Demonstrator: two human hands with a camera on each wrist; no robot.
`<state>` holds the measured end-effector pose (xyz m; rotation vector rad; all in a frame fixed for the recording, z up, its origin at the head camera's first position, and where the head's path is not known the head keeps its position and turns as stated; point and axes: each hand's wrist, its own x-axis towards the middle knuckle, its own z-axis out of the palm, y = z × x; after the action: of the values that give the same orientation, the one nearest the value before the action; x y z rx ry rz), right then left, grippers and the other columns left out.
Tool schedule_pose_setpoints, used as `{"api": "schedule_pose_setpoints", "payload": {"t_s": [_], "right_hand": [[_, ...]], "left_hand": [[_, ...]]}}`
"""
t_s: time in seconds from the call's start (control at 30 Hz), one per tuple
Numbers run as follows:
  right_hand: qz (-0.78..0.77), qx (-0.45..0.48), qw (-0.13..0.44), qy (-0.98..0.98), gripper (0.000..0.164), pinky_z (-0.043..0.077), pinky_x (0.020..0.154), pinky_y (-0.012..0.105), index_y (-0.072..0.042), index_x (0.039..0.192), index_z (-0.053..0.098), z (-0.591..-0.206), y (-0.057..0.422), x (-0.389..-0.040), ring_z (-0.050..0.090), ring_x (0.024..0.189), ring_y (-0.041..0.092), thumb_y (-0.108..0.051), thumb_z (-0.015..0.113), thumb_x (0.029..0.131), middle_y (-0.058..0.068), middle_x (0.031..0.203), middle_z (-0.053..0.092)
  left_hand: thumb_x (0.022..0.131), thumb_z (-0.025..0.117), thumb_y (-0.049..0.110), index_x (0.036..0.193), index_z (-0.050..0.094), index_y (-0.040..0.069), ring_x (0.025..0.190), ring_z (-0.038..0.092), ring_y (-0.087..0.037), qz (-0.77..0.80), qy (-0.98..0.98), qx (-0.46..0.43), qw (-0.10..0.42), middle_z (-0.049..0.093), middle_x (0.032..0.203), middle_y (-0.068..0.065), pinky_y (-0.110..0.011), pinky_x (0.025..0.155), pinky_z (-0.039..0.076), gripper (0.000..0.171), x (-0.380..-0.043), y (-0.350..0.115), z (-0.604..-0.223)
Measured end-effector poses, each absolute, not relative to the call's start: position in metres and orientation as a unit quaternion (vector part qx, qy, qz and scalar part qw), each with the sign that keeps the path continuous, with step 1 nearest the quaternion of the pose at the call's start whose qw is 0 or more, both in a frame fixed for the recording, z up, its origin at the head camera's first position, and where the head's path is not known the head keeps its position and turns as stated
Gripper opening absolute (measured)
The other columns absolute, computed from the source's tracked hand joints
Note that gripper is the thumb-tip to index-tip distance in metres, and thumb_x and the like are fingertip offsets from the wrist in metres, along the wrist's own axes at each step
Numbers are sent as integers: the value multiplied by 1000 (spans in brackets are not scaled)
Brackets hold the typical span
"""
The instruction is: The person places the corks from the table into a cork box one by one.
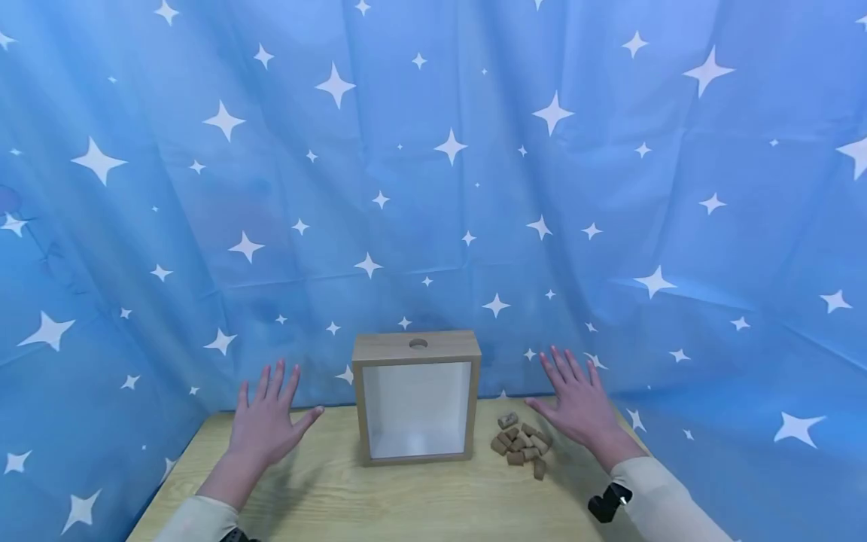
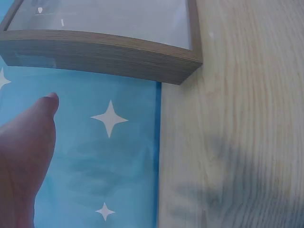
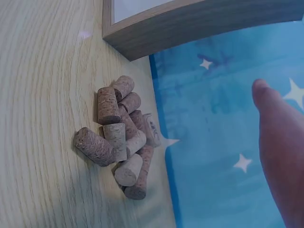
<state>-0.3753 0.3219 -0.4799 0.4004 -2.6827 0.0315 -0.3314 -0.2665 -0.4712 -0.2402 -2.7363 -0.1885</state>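
A square wooden box frame (image 1: 360, 410) with a clear front and a round hole (image 1: 418, 344) in its top stands upright on the table. To its right lies a loose pile of several corks (image 1: 521, 440), seen closer in the right wrist view as brown and pale corks (image 3: 115, 137). My left hand (image 1: 267, 421) hovers left of the box with fingers spread, holding nothing. On the other side, my right hand (image 1: 576, 403) is spread out beside the corks, apart from them. Only the left thumb (image 2: 40, 118) and the right thumb (image 3: 275, 128) show in the wrist views.
The pale wooden table (image 1: 406, 500) ends at its back edge just behind the box. A blue curtain (image 1: 420, 181) with white stars hangs behind it and along both sides. A black device (image 1: 609, 502) is strapped to the right wrist.
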Motion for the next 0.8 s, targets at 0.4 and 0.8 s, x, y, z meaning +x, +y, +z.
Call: {"api": "schedule_pose_setpoints", "payload": {"t_s": [0.4, 0.8], "right_hand": [[52, 150, 234, -959, 98, 23, 126, 73, -6, 172, 37, -487, 319, -358, 30, 160, 53, -65, 70, 102, 29, 173, 34], [169, 102, 171, -965, 90, 50, 105, 72, -2, 164, 49, -518, 309, -327, 62, 129, 55, -62, 75, 101, 33, 148, 60]], "left_hand": [[107, 64, 63, 176, 28, 13, 156, 32, -57, -154, -951, -152, 222, 26, 176, -28, -81, 117, 28, 92, -340, -253, -441], [108, 71, 51, 173, 32, 11, 146, 51, -44, -310, -903, -213, 206, 45, 165, -20, -69, 113, 45, 86, -356, -234, -412]]}}
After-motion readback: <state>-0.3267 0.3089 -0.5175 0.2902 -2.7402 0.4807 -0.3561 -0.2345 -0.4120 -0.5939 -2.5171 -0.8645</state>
